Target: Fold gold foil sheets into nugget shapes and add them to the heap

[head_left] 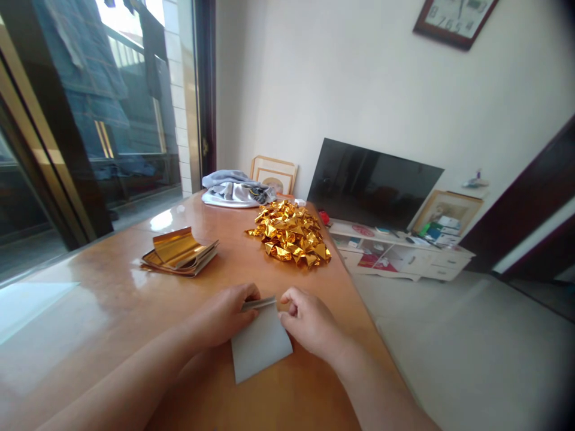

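Note:
A sheet of paper (262, 348), pale grey on the side facing me, lies at the near part of the wooden table, its far edge folded over in a narrow strip. My left hand (231, 312) pinches the left end of that fold between thumb and fingers. At the fold's right end is my right hand (305, 314), fingers curled and thumb against the paper's edge. Beyond the hands rises a heap of folded gold foil paper pieces (291, 233). A stack of gold foil sheets (179, 254), its top sheets curling up, rests farther left.
The glossy wooden table (108, 323) has its right edge close beside my right arm. Bundled grey cloth (233, 188) and a framed picture (274, 170) are at the far end. A television (372, 182) stands on a white cabinet (404, 254) beyond the floor at right.

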Demonstrator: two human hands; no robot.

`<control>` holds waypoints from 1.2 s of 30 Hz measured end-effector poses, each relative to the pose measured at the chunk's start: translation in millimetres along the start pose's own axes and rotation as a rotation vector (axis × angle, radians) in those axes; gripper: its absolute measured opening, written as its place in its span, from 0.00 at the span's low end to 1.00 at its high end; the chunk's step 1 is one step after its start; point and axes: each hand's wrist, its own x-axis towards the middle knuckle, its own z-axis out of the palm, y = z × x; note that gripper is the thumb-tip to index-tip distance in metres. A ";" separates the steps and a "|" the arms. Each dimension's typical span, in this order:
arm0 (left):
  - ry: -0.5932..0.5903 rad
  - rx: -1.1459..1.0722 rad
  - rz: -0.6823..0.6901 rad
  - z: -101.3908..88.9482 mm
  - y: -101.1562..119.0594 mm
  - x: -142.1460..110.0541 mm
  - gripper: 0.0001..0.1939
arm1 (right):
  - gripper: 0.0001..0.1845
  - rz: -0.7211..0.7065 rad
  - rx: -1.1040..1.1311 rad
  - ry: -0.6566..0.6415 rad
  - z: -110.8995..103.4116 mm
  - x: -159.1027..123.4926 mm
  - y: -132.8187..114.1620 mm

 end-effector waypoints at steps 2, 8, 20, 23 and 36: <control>0.000 0.021 0.009 0.4 -0.5 -0.1 0.09 | 0.10 -0.090 -0.069 0.012 -2.0 0.0 -2.8; -0.010 0.067 0.020 0.0 -0.5 0.5 0.09 | 0.16 -0.187 -0.169 -0.105 -0.2 -0.6 -7.7; -0.104 -0.063 0.075 -26.3 19.6 -11.3 0.08 | 0.16 -0.221 -0.214 -0.187 0.5 -2.2 -5.5; -0.156 -0.005 0.128 -26.5 26.5 -16.5 0.11 | 0.17 -0.225 -0.194 -0.197 0.3 -1.5 -3.9; -0.243 0.351 0.207 -30.4 34.7 -27.3 0.13 | 0.16 -0.214 -0.048 -0.294 -18.0 -5.5 -2.7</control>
